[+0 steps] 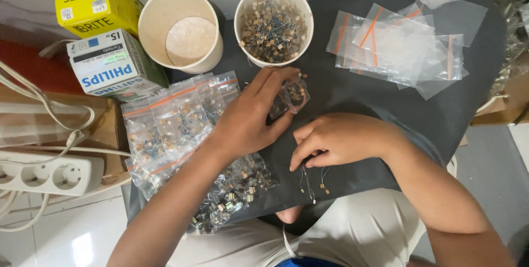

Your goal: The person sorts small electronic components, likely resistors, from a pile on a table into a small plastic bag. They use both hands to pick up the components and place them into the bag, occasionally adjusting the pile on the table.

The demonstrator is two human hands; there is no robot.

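Small bag (293,95) in left hand (250,115) — right hand (336,137) beside it.

Dark grey surface (352,96); two cream paper cups (180,29), one filled with tan, blue-leaded components (274,29); clear zip bags with orange stripes (397,46); yellow box (96,0); white-and-blue box (110,66); white power strip (49,173)

1 head-worn camera looks straight down, close over a dark mat (386,112) on the person's lap.
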